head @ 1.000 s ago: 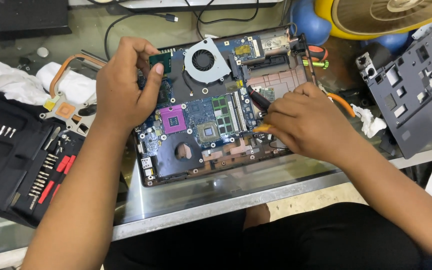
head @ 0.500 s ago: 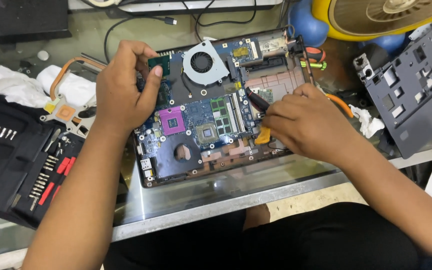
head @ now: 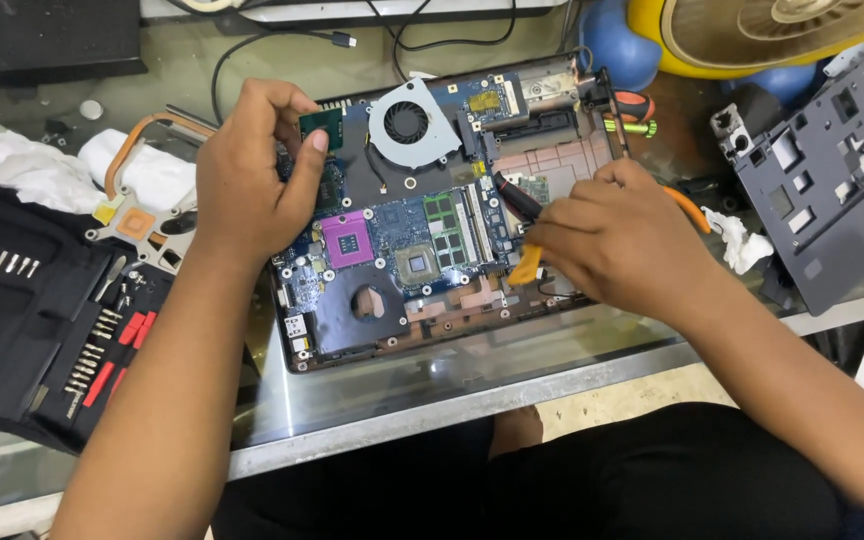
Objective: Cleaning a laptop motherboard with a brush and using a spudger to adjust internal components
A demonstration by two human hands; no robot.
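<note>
The left hand [head: 247, 175] is pinching a small square green processor chip [head: 318, 127]; the right hand [head: 617, 235] is gripping an orange-handled screwdriver [head: 527, 262] over the opened blue laptop motherboard [head: 422, 240].

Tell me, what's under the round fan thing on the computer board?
The grey fan sits on the blue circuit board inside the open laptop case. Its housing covers whatever lies beneath it. Beside it, the left hand pinches a small green chip.

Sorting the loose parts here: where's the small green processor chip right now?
In the head view, the chip is pinched in the left hand, above the motherboard's upper-left corner, left of the cooling fan.
</note>
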